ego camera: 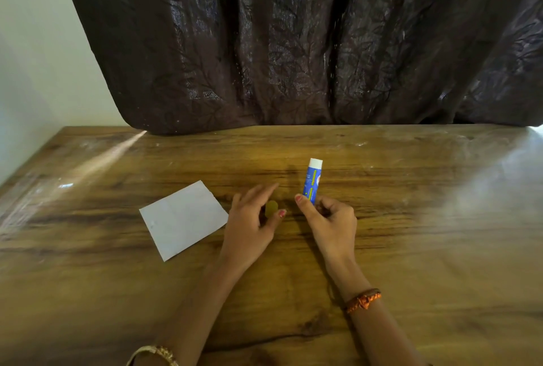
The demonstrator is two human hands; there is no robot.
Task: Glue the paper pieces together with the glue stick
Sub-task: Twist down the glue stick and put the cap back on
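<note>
A blue glue stick [312,180] with a white top stands upright above the wooden table [411,218], and my right hand [330,220] grips its lower end. My left hand [252,218] is just left of it and holds a small yellow-green cap [271,208] between thumb and fingers, the other fingers stretched out. A white paper piece [183,218] lies flat on the table to the left of my left hand, its right corner close to my palm. I see no second paper piece.
A dark patterned curtain [293,42] hangs behind the table's far edge. A pale wall [35,57] is at the left. Bracelets sit on both wrists.
</note>
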